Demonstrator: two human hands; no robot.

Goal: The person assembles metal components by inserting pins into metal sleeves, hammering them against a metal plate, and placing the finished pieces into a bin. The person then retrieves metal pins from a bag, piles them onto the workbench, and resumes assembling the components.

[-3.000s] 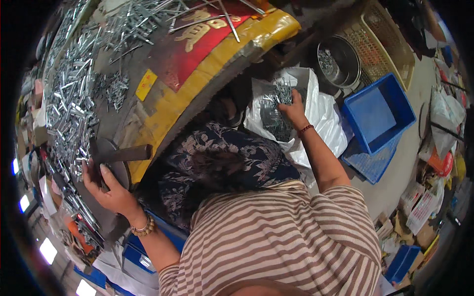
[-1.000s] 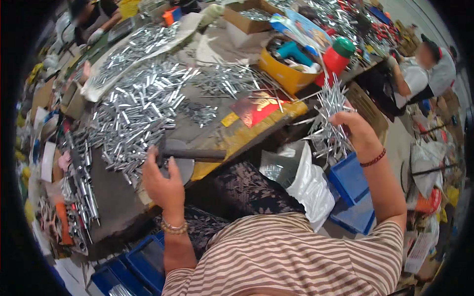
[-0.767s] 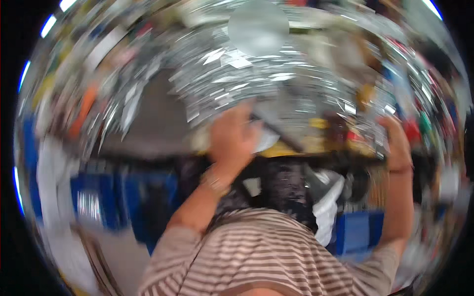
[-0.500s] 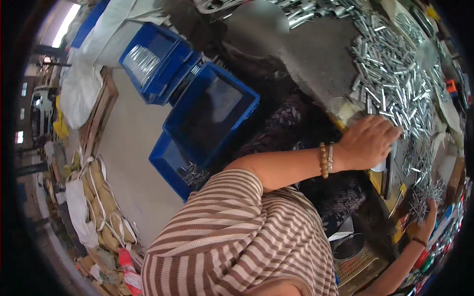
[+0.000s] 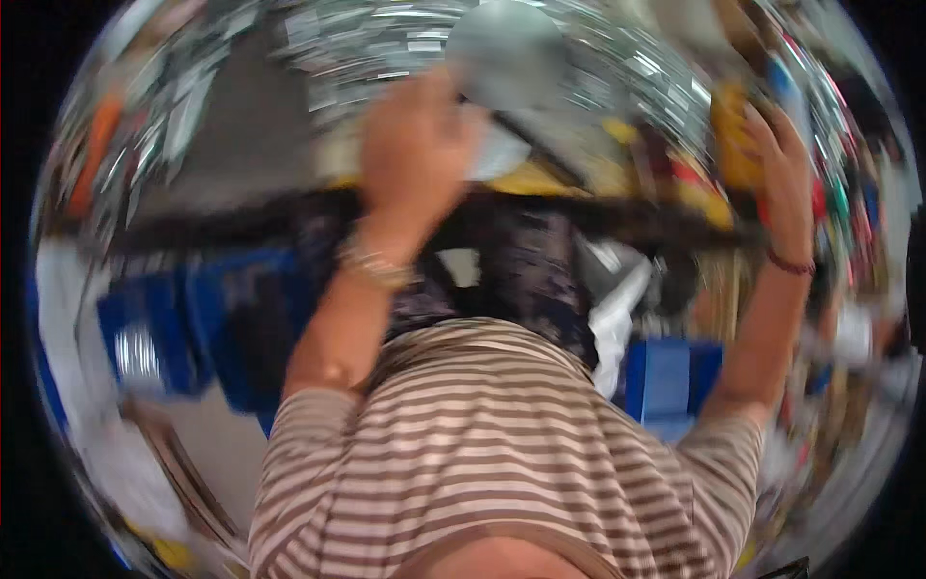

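Observation:
My left hand (image 5: 420,145), with a bracelet at the wrist, is raised over the front of the workbench (image 5: 260,125). Motion smears its fingers, so I cannot tell what they hold, if anything. Just right of it are a pale, blurred patch (image 5: 500,156) and a dark bar (image 5: 540,150) lying slantwise. Farther right, my right hand (image 5: 783,164) reaches forward beside a yellow object (image 5: 735,135); its fingers look stretched and apart, with nothing visible in them. Silvery metal pieces (image 5: 627,72) lie across the far part of the bench, streaked by blur.
Blue bins (image 5: 246,318) stand low at the left, one with shiny metal pieces inside. A white plastic bag (image 5: 617,314) hangs right of my lap, near another blue bin (image 5: 673,376). An orange object (image 5: 96,150) is at the far left. Coloured clutter crowds the right edge.
The whole view has swung round toward the right, so the bench now lies straight ahead and the bins at left. My right hand is no longer against the cluster of thin metal pins.

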